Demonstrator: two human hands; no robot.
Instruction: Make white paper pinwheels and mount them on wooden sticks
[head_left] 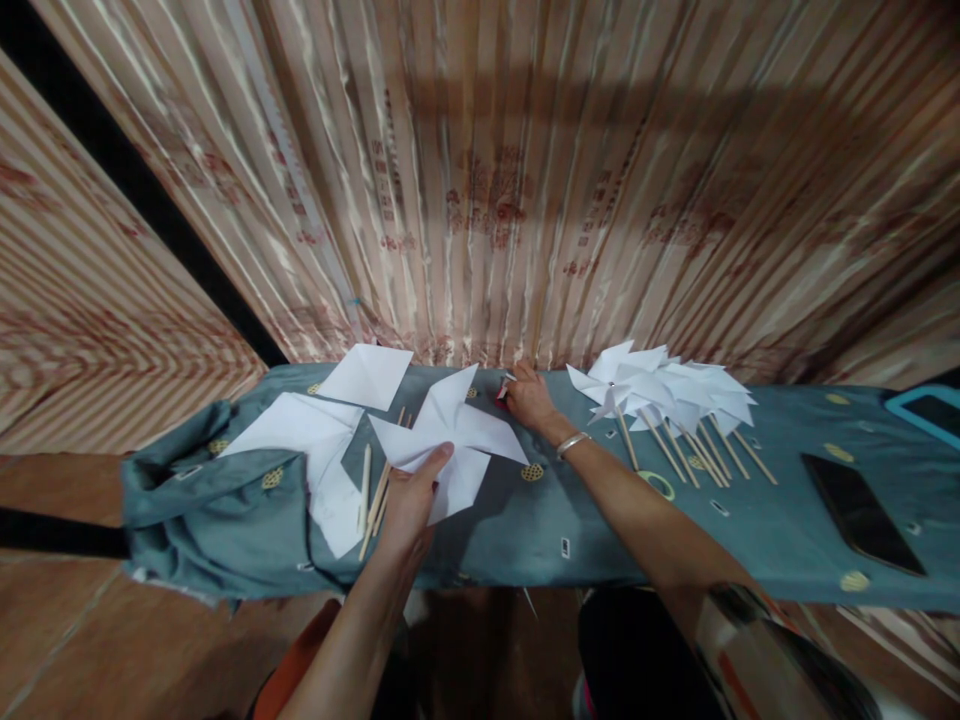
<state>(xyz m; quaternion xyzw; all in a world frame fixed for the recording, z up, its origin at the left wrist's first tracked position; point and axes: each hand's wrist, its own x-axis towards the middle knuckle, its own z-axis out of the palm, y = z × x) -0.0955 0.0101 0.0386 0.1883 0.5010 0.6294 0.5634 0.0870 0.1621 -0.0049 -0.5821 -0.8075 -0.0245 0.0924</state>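
A white paper pinwheel (pixel 491 432) with folded blades is in my left hand (pixel 412 495). The thumb presses on it near the centre and the fingers are hidden underneath. Farther back, my right hand (pixel 529 398) has its fingers curled at a small red object (pixel 502 391) with a pale part, too small to identify. Beside my left hand lie several thin wooden sticks (pixel 379 497) and a pale rolled-paper-like stick (pixel 365 488). White paper sheets (pixel 292 425) are spread to the left, and another folded sheet (pixel 365 376) lies behind them.
Several pinwheels on sticks (pixel 667 390) lie overlapped at the right of the narrow cloth-covered table (pixel 570 510). A roll of tape (pixel 658 486), a dark phone (pixel 862 515) and a blue-framed device (pixel 930 412) are farther right. A pleated curtain (pixel 480 200) hangs behind the table.
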